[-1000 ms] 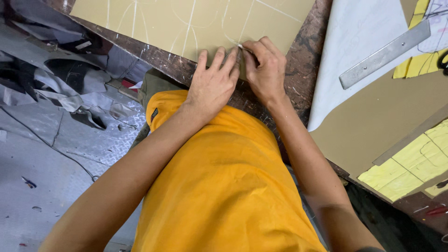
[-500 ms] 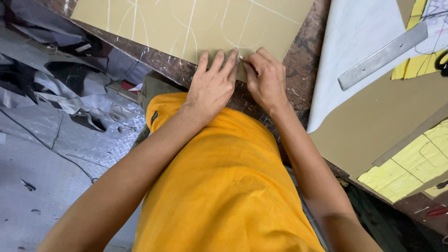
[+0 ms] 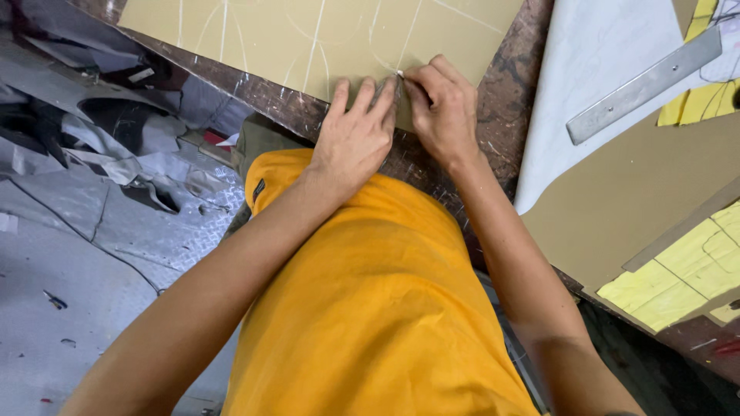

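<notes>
The olive-tan sheet [image 3: 324, 35] lies flat on the dark, scarred table [image 3: 509, 100], its near edge close to the table's front edge and its surface crossed by white chalk lines. The left hand [image 3: 356, 139] rests on this near edge with fingers spread and palm down; its grip is released and grasps nothing. The right hand [image 3: 443, 112] pinches a small white marking piece [image 3: 400, 74], probably chalk, between thumb and fingertips, tip on the sheet beside the left fingertips.

For a clean mark, press the left hand evenly so the sheet cannot creep. Hold the marking piece low and steady, and draw it along the intended line in one stroke. A metal ruler [image 3: 644, 85] lies well apart at the right on a white sheet [image 3: 586, 69].
</notes>
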